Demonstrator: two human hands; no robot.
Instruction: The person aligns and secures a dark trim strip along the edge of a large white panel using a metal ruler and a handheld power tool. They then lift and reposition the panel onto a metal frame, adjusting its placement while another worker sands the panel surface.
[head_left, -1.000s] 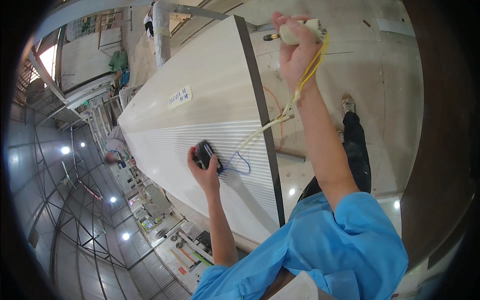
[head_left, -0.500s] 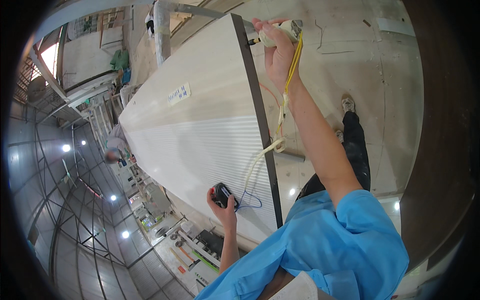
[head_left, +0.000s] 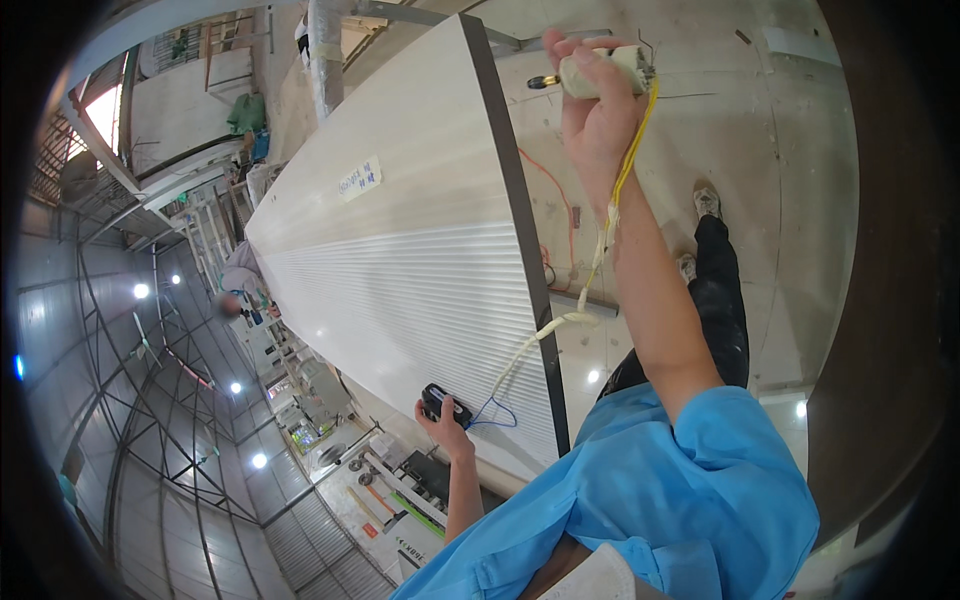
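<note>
A long white ribbed panel [head_left: 400, 270] is stretching away across the workshop. The left hand [head_left: 445, 425] is closing on a small black device [head_left: 445, 403] at the near end; the right hand [head_left: 592, 110] is gripping a pale handheld tool [head_left: 600, 72] at the far edge, a cord [head_left: 600, 250] running lengthwise between them.

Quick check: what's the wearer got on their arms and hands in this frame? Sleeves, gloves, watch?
Both arms come out of short, loose, bright blue shirt sleeves that end around the elbow; the forearms are bare below that. The left hand and the right hand wear no gloves. No watch, wristband or ring shows on either one, though the left wrist is small in the picture.
</note>
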